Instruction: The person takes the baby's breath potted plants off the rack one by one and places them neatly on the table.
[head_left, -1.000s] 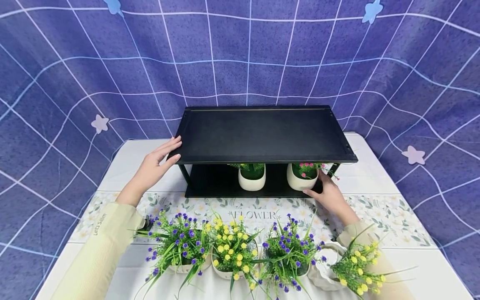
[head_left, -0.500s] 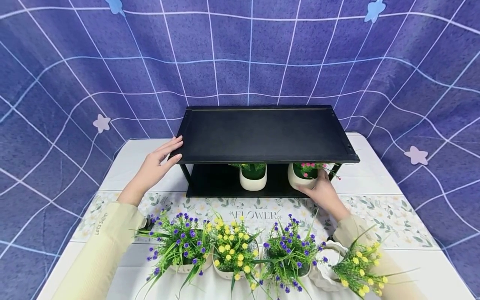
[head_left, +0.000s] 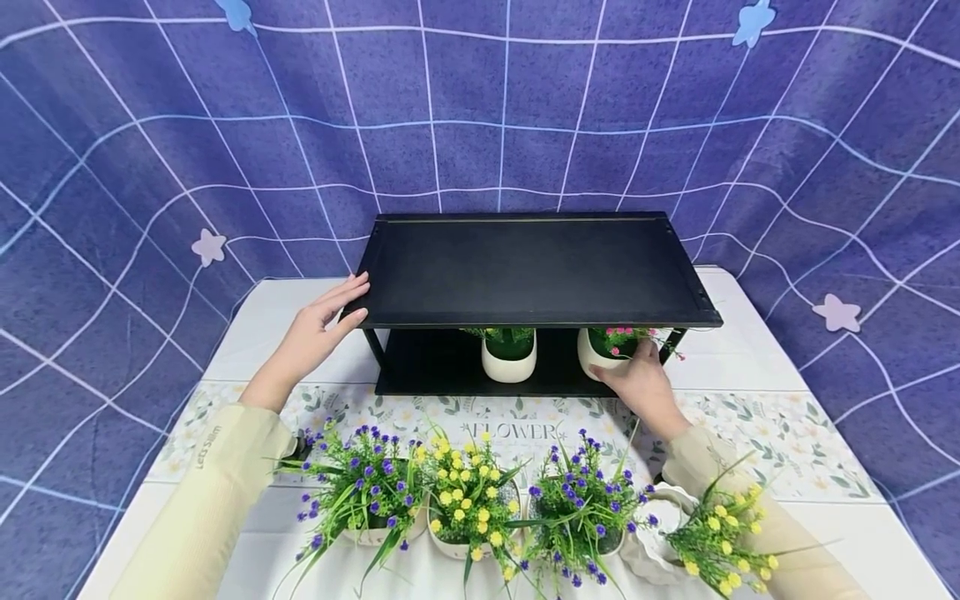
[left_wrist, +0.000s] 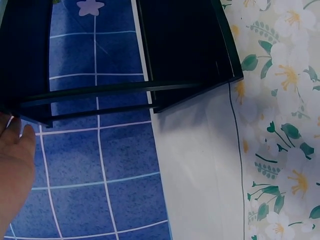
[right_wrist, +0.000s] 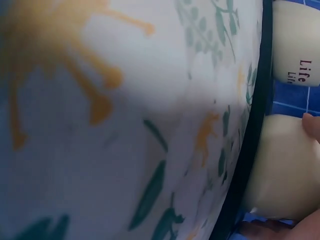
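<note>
Head view: what is the right hand (head_left: 641, 382) doing?

Grasping the pink-flowered pot (head_left: 594, 360), with the thumb across its front and the fingers at its right side. The right wrist camera also has the thumb on the cream wall (other fingers show only at the bottom corner).

Where exactly is that pot?

Between the 2 boards of the black shelf (head_left: 525, 267), over the lower board and near its right end. Whether its base sits flat, I can't tell.

Any neighbour?

Yes, a leafy cream pot (head_left: 510, 369) stands to its left on the same board, the 2 well apart. "Life" is lettered on its side.

And the left hand (head_left: 311, 329)?

It grips nothing: extended fingers rest on the shelf's left edge, thumb by the front corner.

What's nearer the wearer?

A row of 4: purple flowers (head_left: 367, 483), yellow flowers (head_left: 468, 500), a second purple plant (head_left: 581, 500), then a ruffled white pot (head_left: 643, 552) with yellow blooms (head_left: 723, 542) at its right. Floral runner (head_left: 442, 410) printed "FLOWER" lies between row and shelf; blue gridded fabric (head_left: 465, 83) hangs behind.
</note>
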